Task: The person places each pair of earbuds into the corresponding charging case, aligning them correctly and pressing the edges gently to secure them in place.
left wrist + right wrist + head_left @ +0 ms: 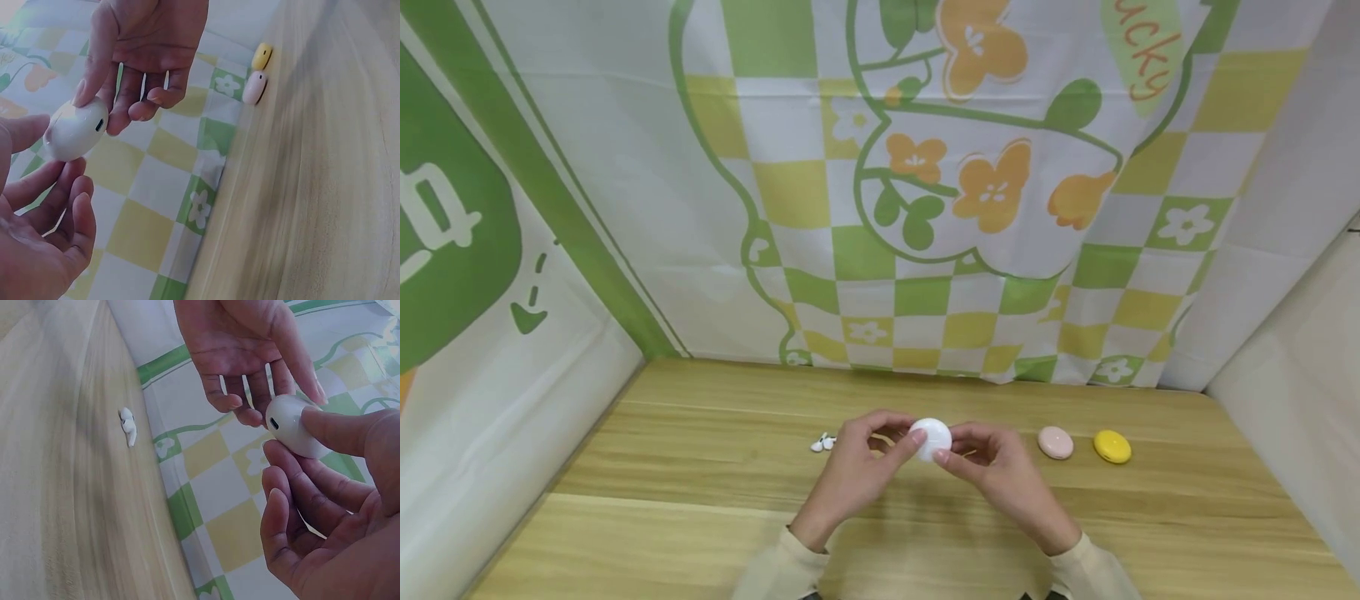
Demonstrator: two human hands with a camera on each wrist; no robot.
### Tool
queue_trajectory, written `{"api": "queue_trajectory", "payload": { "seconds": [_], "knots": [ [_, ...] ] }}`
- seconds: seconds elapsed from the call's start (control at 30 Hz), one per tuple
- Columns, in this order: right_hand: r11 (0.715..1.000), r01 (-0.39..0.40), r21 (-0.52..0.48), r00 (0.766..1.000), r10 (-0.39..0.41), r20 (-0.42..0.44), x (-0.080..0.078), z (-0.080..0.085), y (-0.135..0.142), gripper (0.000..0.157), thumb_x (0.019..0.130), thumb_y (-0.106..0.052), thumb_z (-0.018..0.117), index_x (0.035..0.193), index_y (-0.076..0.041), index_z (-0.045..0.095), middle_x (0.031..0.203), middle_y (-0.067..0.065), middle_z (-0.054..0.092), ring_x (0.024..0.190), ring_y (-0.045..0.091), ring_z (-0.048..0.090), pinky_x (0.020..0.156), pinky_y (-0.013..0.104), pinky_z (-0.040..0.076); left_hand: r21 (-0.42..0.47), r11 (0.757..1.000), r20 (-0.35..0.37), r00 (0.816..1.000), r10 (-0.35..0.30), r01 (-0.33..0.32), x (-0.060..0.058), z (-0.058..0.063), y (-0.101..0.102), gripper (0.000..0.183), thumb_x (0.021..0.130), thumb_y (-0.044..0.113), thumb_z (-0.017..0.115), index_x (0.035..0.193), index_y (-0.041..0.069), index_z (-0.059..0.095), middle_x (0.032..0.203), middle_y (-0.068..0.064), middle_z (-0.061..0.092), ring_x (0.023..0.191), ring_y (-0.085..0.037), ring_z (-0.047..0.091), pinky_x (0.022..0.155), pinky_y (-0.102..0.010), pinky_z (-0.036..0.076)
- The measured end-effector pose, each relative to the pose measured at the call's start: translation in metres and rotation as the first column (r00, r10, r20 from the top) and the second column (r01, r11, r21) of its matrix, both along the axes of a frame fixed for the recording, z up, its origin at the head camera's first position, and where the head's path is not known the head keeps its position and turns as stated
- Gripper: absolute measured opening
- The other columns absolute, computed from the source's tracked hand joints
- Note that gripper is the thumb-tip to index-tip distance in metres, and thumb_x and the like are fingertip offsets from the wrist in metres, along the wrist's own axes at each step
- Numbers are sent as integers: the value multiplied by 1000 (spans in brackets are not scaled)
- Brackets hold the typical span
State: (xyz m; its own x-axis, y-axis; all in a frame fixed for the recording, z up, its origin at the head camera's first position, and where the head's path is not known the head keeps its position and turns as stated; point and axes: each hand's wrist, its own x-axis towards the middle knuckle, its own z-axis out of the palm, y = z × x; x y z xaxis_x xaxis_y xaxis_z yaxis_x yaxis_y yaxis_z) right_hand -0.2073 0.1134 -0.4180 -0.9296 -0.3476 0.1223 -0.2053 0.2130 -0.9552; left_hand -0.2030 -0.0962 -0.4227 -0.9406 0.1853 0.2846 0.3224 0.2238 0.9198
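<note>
A round white earbud charging case [931, 440] is held up between both hands, above the wooden table. My left hand [863, 454] pinches its left side, thumb on the face. From the other side my right hand [996, 460] pinches it the same way. The case looks closed, and a small dark port shows on the edge of the white case [78, 130] in the left wrist view. To the left of the hands, a pair of white earbuds [823, 442] lies on the table; in the right wrist view the earbuds [127, 427] have short stems.
A pink round case [1056, 442] and a yellow round case [1112, 447] lie side by side on the table [700, 467], right of the hands. A printed checkered curtain [917, 292] hangs along the back edge. White fabric walls stand at the left and right.
</note>
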Motion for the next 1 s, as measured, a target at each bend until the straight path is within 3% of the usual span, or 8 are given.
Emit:
{"api": "queue_trajectory", "payload": {
  "seconds": [0.67,1.0],
  "knots": [
    [1000,-28,12,993,29,-115,0,-7,-5,25,89,-8,78,111,3,72,94,10,73,84,16,66,74,27,55,-12,998,58,997,54,-53,3,4,2,30,100,33,66,103,4,75,91,-1,71,88,-17,63,78,-31,53],
    [999,-26,38,993,30,-112,0,-7,-6,25,88,-11,80,109,1,73,97,8,74,84,16,66,77,29,55,-53,997,75,996,54,-50,2,3,-1,39,103,39,60,97,4,75,85,0,70,81,-17,64,76,-34,53]
  ]
}}
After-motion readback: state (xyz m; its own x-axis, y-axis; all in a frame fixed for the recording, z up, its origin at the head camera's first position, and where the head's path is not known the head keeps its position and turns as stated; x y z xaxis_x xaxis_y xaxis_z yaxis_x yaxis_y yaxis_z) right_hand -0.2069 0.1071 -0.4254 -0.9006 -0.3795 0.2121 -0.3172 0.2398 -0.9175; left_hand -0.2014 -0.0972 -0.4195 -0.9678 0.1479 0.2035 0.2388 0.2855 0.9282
